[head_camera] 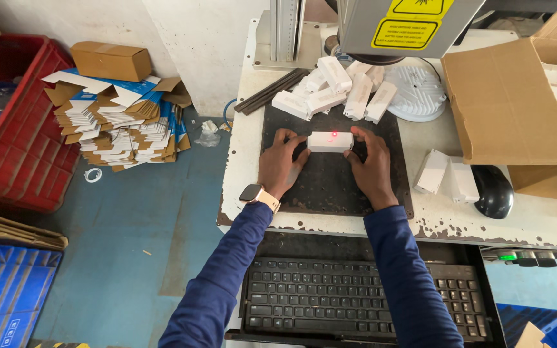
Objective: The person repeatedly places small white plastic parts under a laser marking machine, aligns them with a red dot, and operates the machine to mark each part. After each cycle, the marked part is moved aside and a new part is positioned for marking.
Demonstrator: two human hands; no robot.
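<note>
Left hand point(283, 161) and right hand point(371, 165) pinched a small white block point(330, 142) end to end, fingers clamped on it, flat on the black plate point(330, 187) of the counter point(536, 219). Red dot sat on its top. Best kept square, steady, fingertips clear of the dot. More white blocks point(336, 90) piled just beyond the fingers.

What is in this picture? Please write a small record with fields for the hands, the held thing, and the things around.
left hand: left hand touches the left end of the small white rectangular plastic block
right hand: right hand touches its right end
block: lies on the black perforated metal plate, red light dot on top
behind: pile of similar white blocks
right side: open brown cardboard box, black computer mouse
below: black keyboard
</note>
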